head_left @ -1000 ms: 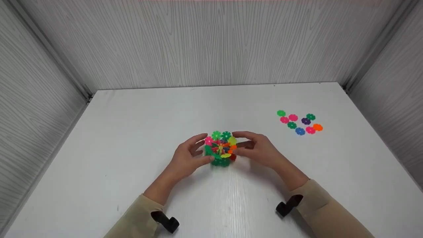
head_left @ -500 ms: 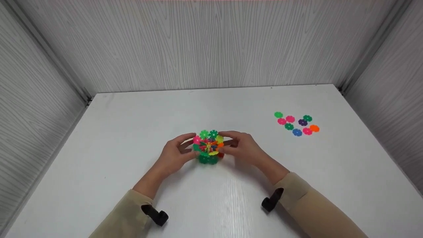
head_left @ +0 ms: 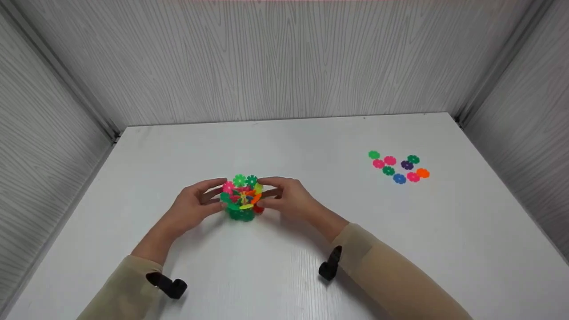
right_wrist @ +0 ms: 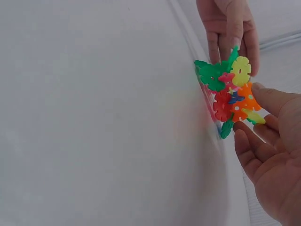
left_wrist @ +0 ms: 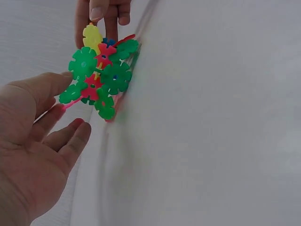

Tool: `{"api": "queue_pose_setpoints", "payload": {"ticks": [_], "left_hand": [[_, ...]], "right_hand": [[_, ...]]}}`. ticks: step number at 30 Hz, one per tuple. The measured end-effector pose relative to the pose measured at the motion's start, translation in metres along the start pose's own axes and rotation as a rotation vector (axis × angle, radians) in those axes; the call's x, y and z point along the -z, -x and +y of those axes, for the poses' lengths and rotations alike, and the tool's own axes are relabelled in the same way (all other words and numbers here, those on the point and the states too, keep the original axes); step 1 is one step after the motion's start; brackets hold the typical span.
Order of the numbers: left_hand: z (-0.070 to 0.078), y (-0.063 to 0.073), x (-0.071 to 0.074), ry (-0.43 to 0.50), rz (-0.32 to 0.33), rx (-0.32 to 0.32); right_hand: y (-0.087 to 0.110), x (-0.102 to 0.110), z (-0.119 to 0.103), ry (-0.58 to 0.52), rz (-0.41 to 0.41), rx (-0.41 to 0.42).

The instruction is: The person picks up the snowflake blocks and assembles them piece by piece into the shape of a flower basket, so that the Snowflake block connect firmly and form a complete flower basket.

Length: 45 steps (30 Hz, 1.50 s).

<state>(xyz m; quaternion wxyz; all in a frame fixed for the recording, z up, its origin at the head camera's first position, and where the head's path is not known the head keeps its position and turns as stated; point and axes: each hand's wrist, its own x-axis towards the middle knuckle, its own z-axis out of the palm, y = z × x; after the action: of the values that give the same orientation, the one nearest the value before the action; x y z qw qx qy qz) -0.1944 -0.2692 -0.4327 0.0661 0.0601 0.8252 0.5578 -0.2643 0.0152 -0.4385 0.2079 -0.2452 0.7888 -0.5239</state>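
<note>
A round cluster of interlocking plastic snowflake discs (head_left: 242,198), in green, pink, red, orange, yellow and blue, is between both hands, left of the middle of the table. My left hand (head_left: 191,204) grips its left side, thumb towards the front and fingers towards the back. On the opposite side my right hand (head_left: 289,198) holds it the same way, its thumb by the orange discs. Green discs of the cluster (left_wrist: 101,70) face the left wrist view, where the fingertips sit at the edges. The right wrist view shows the cluster (right_wrist: 230,89) close to the white tabletop.
Several loose snowflake discs (head_left: 399,178) lie flat on the white table (head_left: 284,146) at the back right, in green, pink, purple, blue and orange. Pale wood-grain panels (head_left: 284,62) rise behind the table and at both sides. Each sleeve carries a black wrist camera mount (head_left: 166,285).
Both hands have moved left together across the table with the disc cluster between them, keeping the same hold. The loose discs stay in place; the head view has shifted slightly.
</note>
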Motion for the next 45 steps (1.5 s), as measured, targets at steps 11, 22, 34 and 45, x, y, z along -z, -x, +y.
{"api": "queue_pose_setpoints", "payload": {"ticks": [11, 22, 34, 45], "left_hand": [[0.007, -0.004, 0.014, -0.115, 0.015, -0.006], [0.093, -0.051, -0.028, -0.095, 0.059, -0.306], [0.148, -0.131, -0.163, -0.069, -0.157, -0.427], [0.125, -0.164, -0.262, -0.094, -0.222, -0.332]], "right_hand": [[0.001, 0.015, -0.003, 0.034, 0.01, 0.062], [0.068, 0.161, 0.023, 0.153, 0.26, 0.158], [0.146, 0.269, 0.077, 0.355, 0.509, -0.116], [0.166, 0.278, 0.118, 0.315, 0.489, -0.288]]}}
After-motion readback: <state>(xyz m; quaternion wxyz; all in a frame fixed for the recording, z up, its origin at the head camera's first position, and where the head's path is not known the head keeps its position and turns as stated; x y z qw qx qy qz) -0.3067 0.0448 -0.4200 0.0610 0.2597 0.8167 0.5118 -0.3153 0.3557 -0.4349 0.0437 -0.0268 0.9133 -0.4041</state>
